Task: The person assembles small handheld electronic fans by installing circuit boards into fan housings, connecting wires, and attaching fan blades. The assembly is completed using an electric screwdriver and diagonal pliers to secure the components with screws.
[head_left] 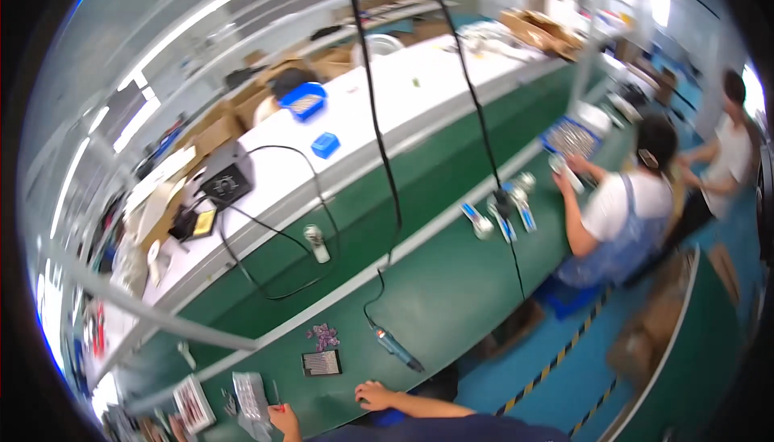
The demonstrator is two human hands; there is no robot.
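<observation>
My left hand [284,419] is closed at the near edge of the green bench [435,281], its fingers round a thin, dark-tipped tool [276,394] with a red part by the fingertips; its exact kind is too small to tell. My right hand [375,396] rests on the bench edge, fingers loosely bent and apart, holding nothing visible. Ahead of both hands lies a dark tray [322,363] with rows of slim pale pieces. A heap of small purplish parts [324,336] sits just beyond it. To the right lies a teal electric screwdriver [397,349] on a black cable.
Left of my left hand are a silvery plastic bag [251,398] and a white-framed box [193,404]. Black cables [385,152] hang overhead. Several white-and-blue devices [500,215] lie farther right, near a seated co-worker [625,212]. A metal frame bar [161,317] crosses at left.
</observation>
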